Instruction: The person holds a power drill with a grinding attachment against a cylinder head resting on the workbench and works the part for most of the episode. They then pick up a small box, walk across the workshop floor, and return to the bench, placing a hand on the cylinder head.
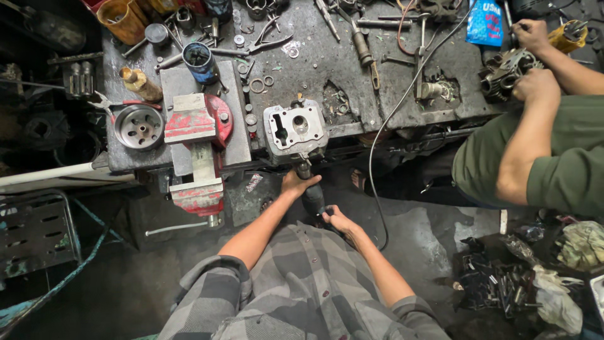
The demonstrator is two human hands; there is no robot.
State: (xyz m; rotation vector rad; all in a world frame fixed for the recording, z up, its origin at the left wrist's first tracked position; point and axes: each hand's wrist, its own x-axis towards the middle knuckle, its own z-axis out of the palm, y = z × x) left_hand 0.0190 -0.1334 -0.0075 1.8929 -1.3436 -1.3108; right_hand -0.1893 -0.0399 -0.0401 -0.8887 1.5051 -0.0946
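one grey engine cylinder head (294, 129) sits at the surface (390, 75) edge, beside one red vise (200, 148). a blue packet (485, 22) lies top right. left hand (296, 185) and right hand (338, 221), arms extended, have fingers clenched around one dark power tool (312, 196) pressed to the head.

Blue plastic packet (486, 22), white print, bench's far right edge.

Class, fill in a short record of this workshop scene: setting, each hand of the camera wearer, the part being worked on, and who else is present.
Setting: cluttered metal workbench
Left hand: grips the front of a dark power tool
Right hand: holds the tool's rear
Workpiece: grey engine cylinder head at the bench edge
Beside it: red bench vise
Other person: green sleeve, handling an engine part
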